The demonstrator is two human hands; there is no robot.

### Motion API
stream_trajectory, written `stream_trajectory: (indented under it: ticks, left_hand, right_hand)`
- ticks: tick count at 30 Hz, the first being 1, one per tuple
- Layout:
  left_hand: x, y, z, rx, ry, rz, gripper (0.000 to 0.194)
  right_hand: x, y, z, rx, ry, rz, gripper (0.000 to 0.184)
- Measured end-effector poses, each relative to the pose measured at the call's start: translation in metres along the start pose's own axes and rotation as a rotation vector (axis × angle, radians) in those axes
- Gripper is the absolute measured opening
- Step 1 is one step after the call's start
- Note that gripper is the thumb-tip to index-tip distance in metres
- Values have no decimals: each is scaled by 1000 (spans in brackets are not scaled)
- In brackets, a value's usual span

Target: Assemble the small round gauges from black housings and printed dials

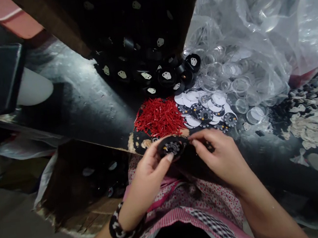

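Observation:
My left hand [149,165] grips a round black gauge [173,147] by its rim, the thumb lying on its dial face with white and orange marks. Close to the gauge's right edge, my right hand [219,150] has thumb and forefinger pinched together; whatever is between them is too small to make out. Just beyond the gauge lies a heap of thin red pointers [160,117]. Beside that heap, to the right, printed dial discs [205,110] are piled, some black face up, others white side up.
Black round housings [166,76] with cream plates spill from a tipped box. Clear round covers [240,84] lie by a plastic bag [273,20]. Small cream plates [307,126] are heaped at right. An open carton [78,195] with dark round pieces stands below the table edge, left.

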State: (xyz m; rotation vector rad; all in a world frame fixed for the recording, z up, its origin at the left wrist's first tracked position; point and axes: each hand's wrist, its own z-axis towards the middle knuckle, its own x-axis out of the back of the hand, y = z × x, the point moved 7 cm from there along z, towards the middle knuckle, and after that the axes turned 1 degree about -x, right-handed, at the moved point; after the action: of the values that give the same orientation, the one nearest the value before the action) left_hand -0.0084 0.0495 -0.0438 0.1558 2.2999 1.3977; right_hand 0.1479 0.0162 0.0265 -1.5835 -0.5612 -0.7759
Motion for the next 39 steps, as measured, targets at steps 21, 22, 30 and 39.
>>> stream_trajectory:
  ticks: [21,22,30,39]
  left_hand:
    - [1,7,13,27,64,-462,26]
    - [2,7,12,16,70,-456,26]
    - [-2,4,6,-37,65,-376,24]
    - [-7,6,4,-69,52,-447,22]
  right_hand:
    - [-27,-5,33,47,-48,-533,13]
    - [-27,-4,33,52,-49,-533,14]
    - [-21,-13,24,110,35,-300,9]
    - [-9,-2,15,-39,13,182,12]
